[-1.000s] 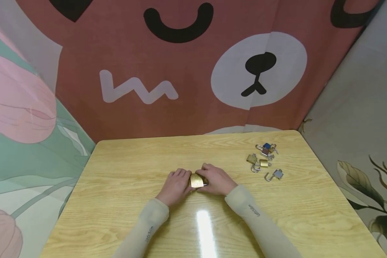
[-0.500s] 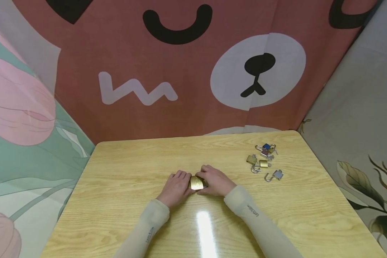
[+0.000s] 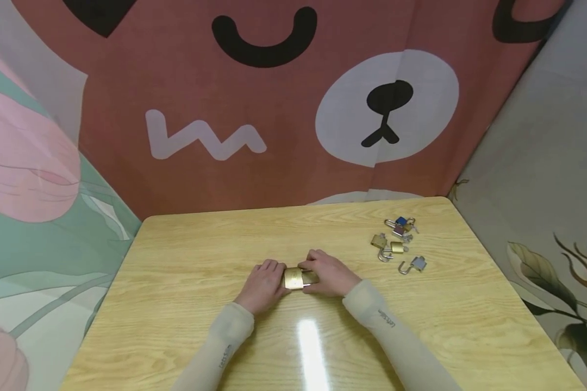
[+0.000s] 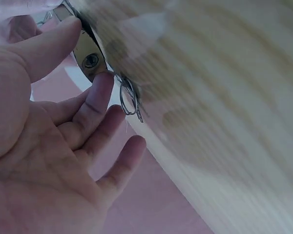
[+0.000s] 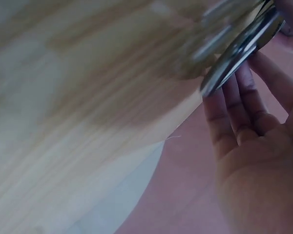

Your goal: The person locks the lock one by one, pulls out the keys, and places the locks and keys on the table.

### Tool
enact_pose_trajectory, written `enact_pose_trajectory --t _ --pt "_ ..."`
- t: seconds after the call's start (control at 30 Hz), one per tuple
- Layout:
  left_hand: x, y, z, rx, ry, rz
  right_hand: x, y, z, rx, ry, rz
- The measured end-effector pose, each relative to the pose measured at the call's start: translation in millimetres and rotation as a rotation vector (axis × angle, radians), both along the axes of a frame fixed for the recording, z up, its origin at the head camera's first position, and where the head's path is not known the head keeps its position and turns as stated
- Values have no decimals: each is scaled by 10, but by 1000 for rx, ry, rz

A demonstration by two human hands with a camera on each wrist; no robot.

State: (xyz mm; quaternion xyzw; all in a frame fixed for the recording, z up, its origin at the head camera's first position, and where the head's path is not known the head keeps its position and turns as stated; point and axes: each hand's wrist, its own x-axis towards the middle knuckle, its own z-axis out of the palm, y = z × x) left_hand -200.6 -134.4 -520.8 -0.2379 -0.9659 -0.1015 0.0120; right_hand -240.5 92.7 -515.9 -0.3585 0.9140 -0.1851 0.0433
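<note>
Golden padlock (image 3: 293, 278) pinched by fingers (image 4: 100, 91)

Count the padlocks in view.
7 visible: a large brass padlock between the left hand and right hand; at right, silver padlock, gold padlock, dull brass padlock; behind them, overlapping blue padlock, maroon padlock and small brass padlock. More may be hidden.

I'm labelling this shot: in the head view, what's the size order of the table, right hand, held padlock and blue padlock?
Largest to smallest:
1. Table
2. Right hand
3. Held padlock, partly covered by fingers
4. Blue padlock
</note>
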Motion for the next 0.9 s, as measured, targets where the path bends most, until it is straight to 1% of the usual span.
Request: enact_pose_trajectory --t 0.2,0.37,0.47,0.6,0.67,0.77,0.83,0.9 --pt "18 -33 10 30 -29 5 1 157 17 -31 -42 -45" --pt "22 -33 37 50 -39 0 3 230 25 -47 -69 -54" --pt "24 -30 44 46 -39 0 -2 252 27 -50 -78 -53" --pt "39 -34 56 18 -38 4 -33 302 52 -61 -105 -68" --pt "50 -40 61 12 -41 5 -60 355 83 -65 -124 -98" --pt "63 -48 68 8 -57 10 -137 501 140 -72 -135 -171" --pt "68 -52 66 10 -66 12 -217 648 190 -95 -122 -231" --pt "73 -51 64 12 -72 12 -323 826 223 -109 -86 -292"
